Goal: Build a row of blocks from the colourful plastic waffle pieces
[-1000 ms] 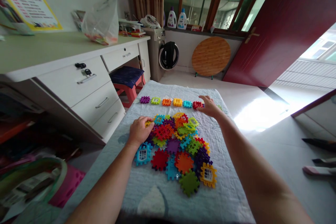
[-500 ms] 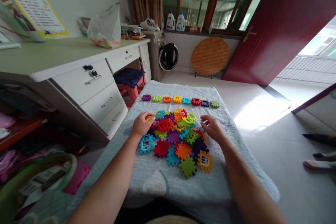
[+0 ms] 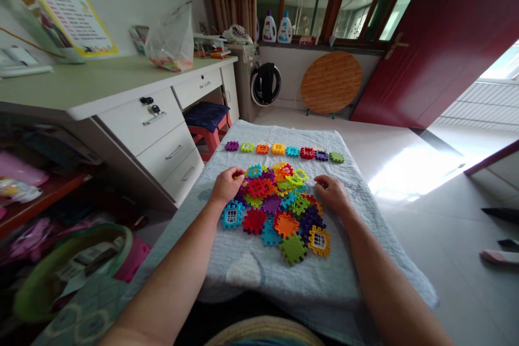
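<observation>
Both my forearms reach forward from the bottom of the view, slanting inward toward the pile (image 3: 271, 204) of toothed plastic pieces on the cloth-covered tabletop (image 3: 284, 284). The pile lies between my hands, nearer to me than the row (image 3: 278, 149) of pieces.

My left grip (image 3: 225, 186) is at the pile's far left edge, back of the hand up, fingers bent and pointing right. A sliver of yellow shows at the fingertips, but I cannot tell whether I am pinching it or only touching it. A blue piece (image 3: 254, 171) lies just right of those fingertips, and a blue window piece (image 3: 232, 214) lies nearer to me, below the wrist.

My right grip (image 3: 333, 193) is off the pile's right side, back up, its fingers loosely curled leftward and parted. The closest piece is a pale green frame (image 3: 300, 174), just beyond the fingertips.

Past both hands, the row runs left to right: purple, green, orange, yellow, blue, red, dark purple and green.
</observation>
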Demonstrator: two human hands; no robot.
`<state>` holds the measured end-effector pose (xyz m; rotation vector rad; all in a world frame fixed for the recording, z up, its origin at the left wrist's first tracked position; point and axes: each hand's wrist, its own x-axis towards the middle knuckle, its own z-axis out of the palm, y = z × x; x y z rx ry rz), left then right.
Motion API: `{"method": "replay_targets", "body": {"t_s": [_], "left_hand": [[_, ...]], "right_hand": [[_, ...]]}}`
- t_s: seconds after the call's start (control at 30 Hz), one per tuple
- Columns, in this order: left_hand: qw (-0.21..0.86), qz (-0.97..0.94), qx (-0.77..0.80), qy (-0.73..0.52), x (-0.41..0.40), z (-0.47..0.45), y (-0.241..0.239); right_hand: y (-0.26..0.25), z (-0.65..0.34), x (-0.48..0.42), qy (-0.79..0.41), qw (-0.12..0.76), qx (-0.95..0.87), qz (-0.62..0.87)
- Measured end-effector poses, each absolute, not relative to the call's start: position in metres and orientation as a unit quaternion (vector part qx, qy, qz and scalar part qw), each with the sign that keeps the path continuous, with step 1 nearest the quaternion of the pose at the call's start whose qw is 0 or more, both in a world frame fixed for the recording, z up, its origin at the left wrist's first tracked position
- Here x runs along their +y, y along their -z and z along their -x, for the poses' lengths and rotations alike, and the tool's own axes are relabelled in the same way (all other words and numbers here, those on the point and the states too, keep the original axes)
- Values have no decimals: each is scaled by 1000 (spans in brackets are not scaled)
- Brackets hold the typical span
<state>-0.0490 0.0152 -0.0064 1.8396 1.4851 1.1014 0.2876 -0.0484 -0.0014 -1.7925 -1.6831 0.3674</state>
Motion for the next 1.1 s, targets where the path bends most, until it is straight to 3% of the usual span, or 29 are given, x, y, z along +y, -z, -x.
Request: {"method": "replay_targets", "body": {"t_s": [0.17, 0.47, 0.77, 1.1], "left_hand": [[256, -655, 563, -433, 14, 50, 2], [237, -568, 591, -522, 20, 56, 8], [238, -597, 591, -488, 20, 54, 8], [243, -593, 603, -475, 18, 54, 5]], "right_hand": [[4, -289, -49, -153, 342, -643, 668], [9, -278, -50, -197, 333, -766, 514], [8, -277, -48, -191, 320, -762, 529], [0, -286, -52, -297, 422, -627, 583]]}}
